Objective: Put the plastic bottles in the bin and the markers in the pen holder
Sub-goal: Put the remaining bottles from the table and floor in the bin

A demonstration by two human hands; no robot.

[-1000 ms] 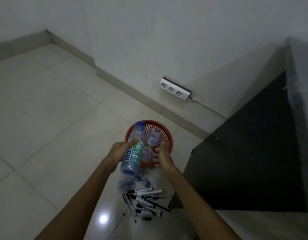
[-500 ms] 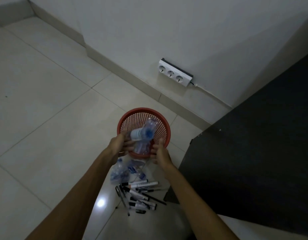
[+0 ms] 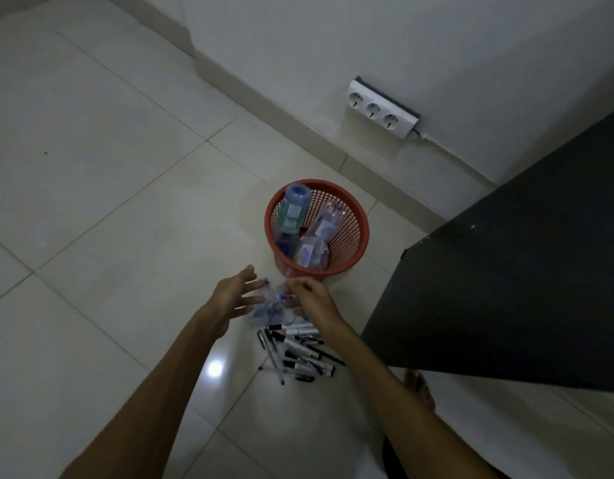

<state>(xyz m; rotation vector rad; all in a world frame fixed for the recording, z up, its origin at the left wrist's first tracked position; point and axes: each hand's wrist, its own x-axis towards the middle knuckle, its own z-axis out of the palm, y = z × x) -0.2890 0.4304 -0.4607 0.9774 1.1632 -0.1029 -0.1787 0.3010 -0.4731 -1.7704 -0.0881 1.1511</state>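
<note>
The big labelled bottle (image 3: pixel 291 212) has left my fingers and now stands in the bin (image 3: pixel 354 236) beyond them. My left hand (image 3: pixel 234 293) is spread open, my right hand (image 3: pixel 310 295) half-curled, grip unclear, at the crushed bottles (image 3: pixel 269 304); markers (image 3: pixel 295 350) lie nearer me.

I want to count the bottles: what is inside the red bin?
The red bin holds three plastic bottles, one with a green label. Whatever lies beneath them is covered.

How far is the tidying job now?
Done: several bottles lie in the red bin. In hand: left hand and right hand reach for crumpled bottles on the floor; grip unclear. Left: those bottles and the markers. No pen holder is visible.
</note>
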